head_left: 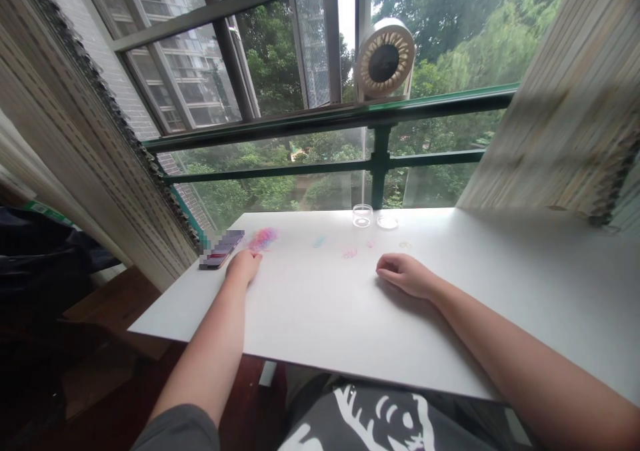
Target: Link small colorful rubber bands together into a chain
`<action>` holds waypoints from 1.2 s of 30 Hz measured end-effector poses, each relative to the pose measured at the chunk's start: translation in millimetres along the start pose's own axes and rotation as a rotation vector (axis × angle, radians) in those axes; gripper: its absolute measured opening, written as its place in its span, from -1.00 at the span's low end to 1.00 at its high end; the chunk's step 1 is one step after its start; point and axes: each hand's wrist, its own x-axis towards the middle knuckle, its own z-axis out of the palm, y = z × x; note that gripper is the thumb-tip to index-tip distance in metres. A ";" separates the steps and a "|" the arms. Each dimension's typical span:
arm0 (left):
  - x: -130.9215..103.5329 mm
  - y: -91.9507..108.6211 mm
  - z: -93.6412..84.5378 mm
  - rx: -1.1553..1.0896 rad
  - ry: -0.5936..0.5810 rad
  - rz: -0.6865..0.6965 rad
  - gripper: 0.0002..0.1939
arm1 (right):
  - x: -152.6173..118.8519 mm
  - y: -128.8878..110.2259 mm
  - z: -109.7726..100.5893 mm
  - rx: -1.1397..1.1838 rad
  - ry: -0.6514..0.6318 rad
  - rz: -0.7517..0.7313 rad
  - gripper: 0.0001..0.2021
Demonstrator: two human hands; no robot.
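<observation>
My left hand (245, 267) rests closed on the white table, its fingers curled under and nothing showing in them. Just beyond it lies a loose pile of small multicoloured pieces (263, 239), mostly pink, red and purple; they are too small to name. A phone (223, 249), partly blurred out, lies left of this hand. My right hand (404, 275) lies on its side on the table, fingers curled in, with no object visible in it. Nearest to it are a small pale ring-like cluster (405, 245) and pink clusters (349, 253). A light blue cluster (319, 241) lies farther left.
At the table's (320, 311) far edge stand a clear round container (363, 216) and a shallow clear dish (387, 222). A white fan (384, 63) sits on the window ledge above the green railing (320, 169). Curtains hang on both sides; a cardboard box (117, 304) is at lower left.
</observation>
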 end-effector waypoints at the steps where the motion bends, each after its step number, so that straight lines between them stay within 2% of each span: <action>1: -1.2 0.9 0.6 0.001 -0.004 0.016 -0.75 | 0.0 0.1 0.0 0.002 0.001 0.002 -0.82; 4: -8.7 9.9 4.8 -0.075 0.012 0.082 -0.76 | -0.2 -0.2 0.0 -0.001 0.006 -0.003 -0.82; 7: -21.3 31.6 11.2 -0.252 -0.004 0.218 -0.76 | -0.9 -1.4 0.0 -0.003 0.014 -0.002 -0.82; 13: -49.9 98.2 12.2 -0.632 -0.169 0.505 -0.73 | -1.1 -0.8 0.8 -0.005 0.019 -0.013 -0.84; 17: -65.2 143.2 8.7 -0.851 -0.339 0.595 -0.72 | -0.6 1.1 1.0 0.013 0.021 -0.034 -0.85; 20: -76.4 173.1 12.5 -0.961 -0.446 0.665 -0.73 | 0.1 2.1 0.7 0.061 0.036 -0.055 -0.86; 23: -89.1 193.6 22.0 -1.008 -0.481 0.697 -0.75 | 1.6 4.2 1.1 0.169 0.059 -0.071 -0.85; 26: -100.4 199.6 33.3 -1.011 -0.431 0.729 -0.76 | 3.5 7.9 2.8 0.323 0.074 -0.046 -0.80; 29: -106.5 194.8 41.7 -0.961 -0.349 0.759 -0.76 | 4.7 11.3 4.4 0.425 0.078 -0.023 -0.75; 36: -109.4 186.0 42.2 -0.871 -0.204 0.762 -0.77 | 4.1 11.7 3.2 0.453 0.078 -0.049 -0.74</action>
